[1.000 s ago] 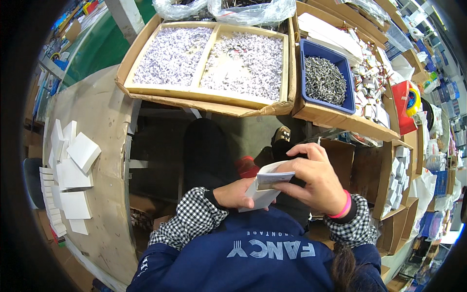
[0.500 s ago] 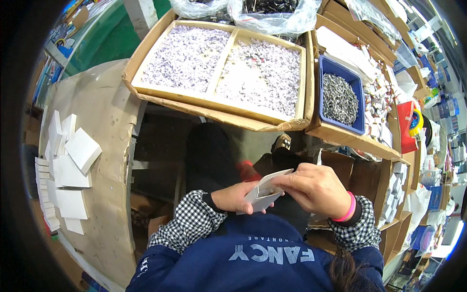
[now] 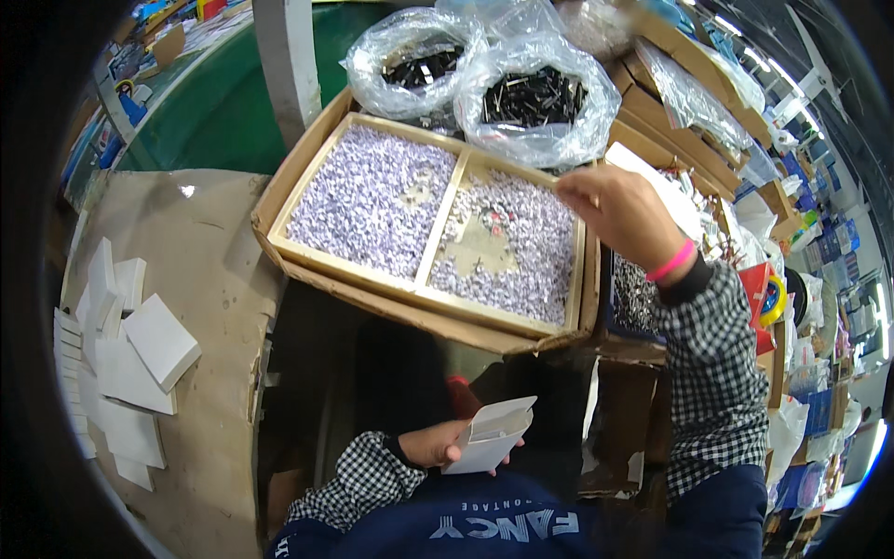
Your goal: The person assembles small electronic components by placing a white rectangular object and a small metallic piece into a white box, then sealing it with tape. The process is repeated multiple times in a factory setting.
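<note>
Low in front of my body, my left hand (image 3: 436, 445) is closed round a small white cardboard box (image 3: 492, 445). The box tilts, with its top flap standing up and its mouth toward me. My right hand (image 3: 626, 219) is raised over the right edge of a wooden tray (image 3: 445, 224), fingers bent and close together; whatever they hold, if anything, is hidden. Two compartments of the tray hold many tiny pale lilac pieces (image 3: 363, 200). A few red and dark bits (image 3: 494, 220) lie in the right compartment.
Behind the tray stand two clear plastic bags (image 3: 531, 140) of black parts. A blue bin (image 3: 610, 312) of small metal parts sits partly under my right forearm. White boxes (image 3: 140, 373) are piled on the left table (image 3: 214, 307). A grey post (image 3: 287, 65) rises beyond.
My right hand has left the white box and moved up and away to the tray's right edge. My left hand keeps the box, now slightly lower. The view has shifted, showing more of the plastic bags.
</note>
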A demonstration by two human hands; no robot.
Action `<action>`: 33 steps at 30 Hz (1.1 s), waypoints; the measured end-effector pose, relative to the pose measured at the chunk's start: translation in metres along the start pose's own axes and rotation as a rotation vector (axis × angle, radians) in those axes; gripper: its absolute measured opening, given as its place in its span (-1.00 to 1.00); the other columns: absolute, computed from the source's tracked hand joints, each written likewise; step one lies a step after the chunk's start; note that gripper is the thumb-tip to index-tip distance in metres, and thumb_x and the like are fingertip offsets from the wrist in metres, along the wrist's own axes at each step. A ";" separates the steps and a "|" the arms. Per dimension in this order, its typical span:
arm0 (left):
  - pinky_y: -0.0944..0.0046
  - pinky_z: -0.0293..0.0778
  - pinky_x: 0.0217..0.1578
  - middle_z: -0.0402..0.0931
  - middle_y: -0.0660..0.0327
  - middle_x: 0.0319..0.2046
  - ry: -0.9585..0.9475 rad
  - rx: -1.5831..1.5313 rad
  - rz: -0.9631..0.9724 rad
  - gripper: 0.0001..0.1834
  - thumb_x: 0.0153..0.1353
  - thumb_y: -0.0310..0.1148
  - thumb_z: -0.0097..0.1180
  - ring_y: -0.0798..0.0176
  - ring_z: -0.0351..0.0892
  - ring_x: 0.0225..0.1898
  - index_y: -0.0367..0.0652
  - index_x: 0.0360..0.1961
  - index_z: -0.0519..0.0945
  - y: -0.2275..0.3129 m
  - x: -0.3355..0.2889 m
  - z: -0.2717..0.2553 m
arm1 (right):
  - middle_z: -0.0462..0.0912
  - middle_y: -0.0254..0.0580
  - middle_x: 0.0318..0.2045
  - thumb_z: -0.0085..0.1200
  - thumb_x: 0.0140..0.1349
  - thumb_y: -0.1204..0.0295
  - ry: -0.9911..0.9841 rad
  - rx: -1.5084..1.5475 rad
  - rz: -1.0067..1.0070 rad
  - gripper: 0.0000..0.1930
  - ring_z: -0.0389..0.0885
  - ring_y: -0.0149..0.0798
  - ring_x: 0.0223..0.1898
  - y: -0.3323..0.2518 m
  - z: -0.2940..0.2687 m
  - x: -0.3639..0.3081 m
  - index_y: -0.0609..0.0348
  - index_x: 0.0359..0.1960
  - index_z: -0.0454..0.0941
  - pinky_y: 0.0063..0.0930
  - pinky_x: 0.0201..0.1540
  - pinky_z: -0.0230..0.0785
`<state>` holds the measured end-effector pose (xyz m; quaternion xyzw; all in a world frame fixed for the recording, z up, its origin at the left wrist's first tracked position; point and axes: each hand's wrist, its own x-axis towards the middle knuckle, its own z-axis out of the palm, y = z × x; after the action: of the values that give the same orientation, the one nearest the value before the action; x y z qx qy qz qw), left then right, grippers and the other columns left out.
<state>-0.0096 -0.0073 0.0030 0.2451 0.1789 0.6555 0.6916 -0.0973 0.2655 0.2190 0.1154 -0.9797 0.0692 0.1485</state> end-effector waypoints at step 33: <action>0.17 0.44 0.06 0.20 0.03 0.21 0.049 -0.275 0.089 0.26 -0.24 0.25 0.38 0.18 0.37 0.11 -0.26 0.34 0.03 -0.010 -0.007 -0.051 | 0.64 -0.05 -0.46 0.04 0.27 0.26 0.096 -0.018 -0.200 -0.78 0.65 -0.05 -0.41 0.020 0.027 0.222 0.12 -0.19 0.46 -0.28 -0.34 0.46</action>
<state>-0.0307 -0.0087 -0.0445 0.1397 0.0934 0.7096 0.6842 -0.3160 0.2340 0.2598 0.2078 -0.9556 0.0507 0.2026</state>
